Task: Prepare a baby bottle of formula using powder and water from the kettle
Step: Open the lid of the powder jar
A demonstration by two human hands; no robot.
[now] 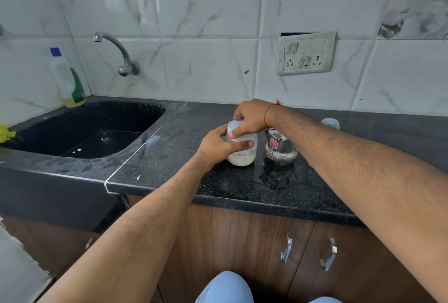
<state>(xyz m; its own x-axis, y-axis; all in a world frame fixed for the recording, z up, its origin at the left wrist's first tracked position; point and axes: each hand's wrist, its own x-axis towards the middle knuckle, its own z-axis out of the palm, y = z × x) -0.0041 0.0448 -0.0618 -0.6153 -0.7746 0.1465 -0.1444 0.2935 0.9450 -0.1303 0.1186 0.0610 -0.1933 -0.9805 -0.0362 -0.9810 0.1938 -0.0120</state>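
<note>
I see the baby bottle (242, 150) standing upright on the black counter (169, 157), its long axis vertical and its white cap (234, 126) pointing straight up, with pale milky liquid filling the lower part; my left hand (219, 145) wraps round the body with the fingers curled across the front, and my right hand (249, 118) grasps the cap from above, thumb pressed on its near side; just beside the bottle on its right stands a small steel pot (280, 150) with a red label, close enough to crowd that side, though I cannot tell whether they touch; behind the pot, partly hidden by my right forearm, lies a clear rounded lid (330, 123); the counter in front of the bottle is bare and wet up to its front edge, which gives room to draw toward me; to the left the counter ends at the rim of the dark sink (87, 130), with the tap (116, 53) on the tiled wall above it and a soap bottle (69, 79) in the far corner; a socket plate (306, 53) sits on the wall well behind.
</note>
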